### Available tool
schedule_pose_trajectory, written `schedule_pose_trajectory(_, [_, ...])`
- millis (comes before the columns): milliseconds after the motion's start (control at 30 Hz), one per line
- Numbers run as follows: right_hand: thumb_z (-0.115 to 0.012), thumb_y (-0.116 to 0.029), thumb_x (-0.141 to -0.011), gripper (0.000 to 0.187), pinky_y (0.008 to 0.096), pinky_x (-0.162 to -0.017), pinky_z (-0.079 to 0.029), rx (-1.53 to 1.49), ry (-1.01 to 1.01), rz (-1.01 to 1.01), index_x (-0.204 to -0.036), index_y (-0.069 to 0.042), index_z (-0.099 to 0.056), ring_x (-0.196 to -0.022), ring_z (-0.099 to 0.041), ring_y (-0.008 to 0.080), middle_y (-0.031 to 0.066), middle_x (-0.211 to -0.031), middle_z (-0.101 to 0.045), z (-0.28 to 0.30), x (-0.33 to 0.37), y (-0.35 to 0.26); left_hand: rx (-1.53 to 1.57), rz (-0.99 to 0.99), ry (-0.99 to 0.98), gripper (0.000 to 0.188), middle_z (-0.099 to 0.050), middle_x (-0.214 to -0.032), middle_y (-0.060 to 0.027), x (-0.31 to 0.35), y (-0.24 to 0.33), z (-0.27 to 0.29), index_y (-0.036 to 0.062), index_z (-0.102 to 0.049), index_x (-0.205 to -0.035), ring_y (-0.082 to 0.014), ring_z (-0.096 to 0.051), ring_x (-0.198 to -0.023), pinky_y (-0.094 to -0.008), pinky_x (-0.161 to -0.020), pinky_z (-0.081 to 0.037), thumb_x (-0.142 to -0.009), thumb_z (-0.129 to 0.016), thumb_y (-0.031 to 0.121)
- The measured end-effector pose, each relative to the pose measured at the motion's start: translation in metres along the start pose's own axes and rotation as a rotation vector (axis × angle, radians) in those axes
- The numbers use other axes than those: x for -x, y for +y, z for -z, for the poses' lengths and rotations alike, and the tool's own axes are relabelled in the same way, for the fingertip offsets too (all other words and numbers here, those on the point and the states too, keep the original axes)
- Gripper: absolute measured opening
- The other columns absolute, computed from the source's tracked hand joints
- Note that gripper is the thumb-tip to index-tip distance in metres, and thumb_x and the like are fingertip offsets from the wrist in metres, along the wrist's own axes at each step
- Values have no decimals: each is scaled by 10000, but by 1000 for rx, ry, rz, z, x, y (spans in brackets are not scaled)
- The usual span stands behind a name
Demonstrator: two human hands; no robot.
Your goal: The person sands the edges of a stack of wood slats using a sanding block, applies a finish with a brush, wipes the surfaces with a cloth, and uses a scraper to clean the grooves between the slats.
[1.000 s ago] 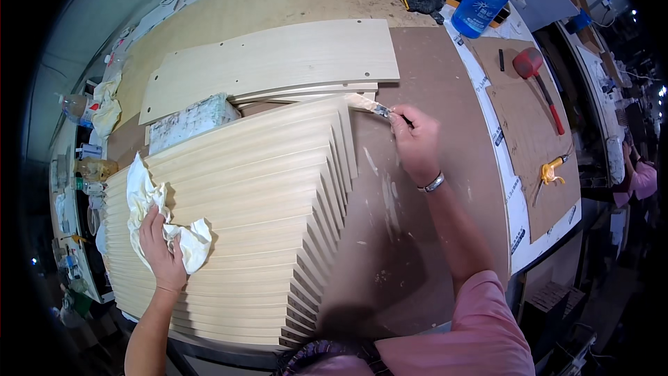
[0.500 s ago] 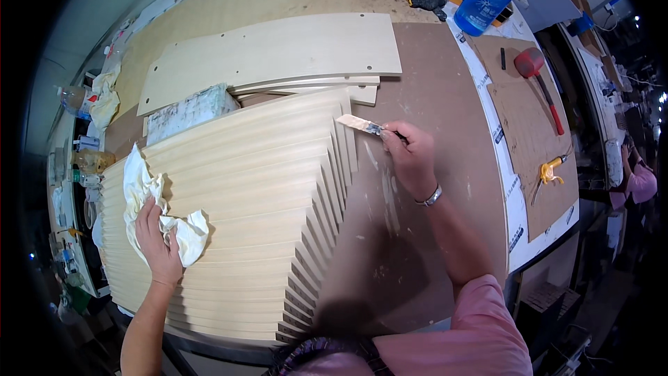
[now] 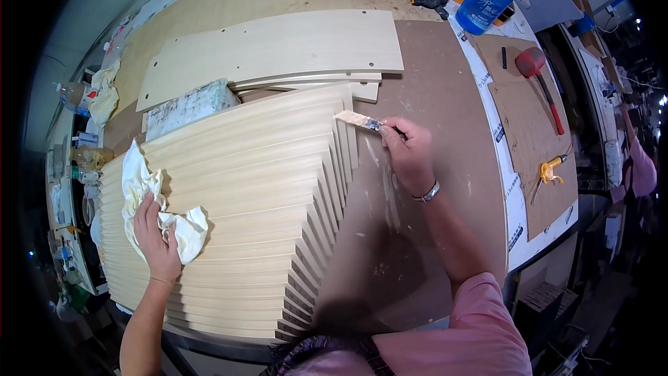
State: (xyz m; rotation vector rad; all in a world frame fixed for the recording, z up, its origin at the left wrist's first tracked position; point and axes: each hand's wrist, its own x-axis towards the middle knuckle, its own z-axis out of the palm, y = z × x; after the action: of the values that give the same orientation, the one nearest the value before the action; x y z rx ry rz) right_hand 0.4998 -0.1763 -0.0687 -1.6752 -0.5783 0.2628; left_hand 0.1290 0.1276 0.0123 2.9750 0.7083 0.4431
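Head view: shifted knife (image 3: 358,120) nearer from far corner to right ends of stacked boards (image 3: 257,167), bringing work there. Gripping it with tightly pinched right fingers (image 3: 398,143); resting half-spread left fingers (image 3: 147,218) on white cloth (image 3: 188,234) atop boards.

Left fingers (image 3: 146,221) nearly straight; right fingers (image 3: 402,126) curled inward

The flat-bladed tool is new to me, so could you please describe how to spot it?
Find the big row of pale, overlapping boards, then go to its far right corner. There the right hand holds the flat-bladed tool, its pale blade pointing left. Unlike the red mallet and yellow tool farther right, it is held.
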Motion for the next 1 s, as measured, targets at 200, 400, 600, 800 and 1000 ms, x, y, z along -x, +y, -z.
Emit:
schedule_pose_trajectory(200, [-613, -8, -943, 96, 202, -568, -416, -34, 10, -18, -961, 51, -687, -643, -524, 33, -14, -718, -605, 0, 0, 2, -16, -7, -3, 463, -493, -1431, -192, 0, 1, -2, -22, -505, -1339, -399, -448, -1317, -470, -1122, -328, -894, -576, 83])
schedule_pose_trajectory(400, [-608, 11, -935, 88, 201, -556, -404, -93, 6, -70, -945, 52, -686, -635, -519, 31, -13, -712, -604, 3, 5, -10, -13, -10, 7, 472, -496, -1430, -189, 2, 0, 0, -14, -501, -1348, -396, -449, -1318, -469, -1126, -323, -891, -576, 80])
schedule_pose_trajectory(600, [-611, 9, -942, 82, 198, -550, -399, -81, -69, -105, -923, 46, -681, -626, -517, 31, -14, -697, -596, 7, 22, -2, -23, -2, 6, 475, -498, -1430, -186, 0, 1, -2, -1, -507, -1349, -390, -454, -1310, -470, -1122, -324, -887, -592, 73])
schedule_pose_trajectory(800, [-618, 1, -945, 83, 197, -554, -411, -113, -80, -90, -934, 46, -687, -629, -529, 34, -8, -704, -604, 4, 29, -5, -29, -2, 29, 472, -513, -1418, -179, 2, -1, -3, 8, -517, -1345, -384, -462, -1302, -467, -1117, -330, -884, -597, 73])
schedule_pose_trajectory(1000, [-623, -4, -945, 88, 195, -554, -420, -85, -98, -55, -950, 51, -693, -634, -541, 32, -4, -713, -616, 1, 33, 2, -28, -6, 36, 485, -518, -1418, -174, 2, -3, -4, 11, -515, -1348, -382, -466, -1303, -464, -1119, -330, -874, -599, 68])
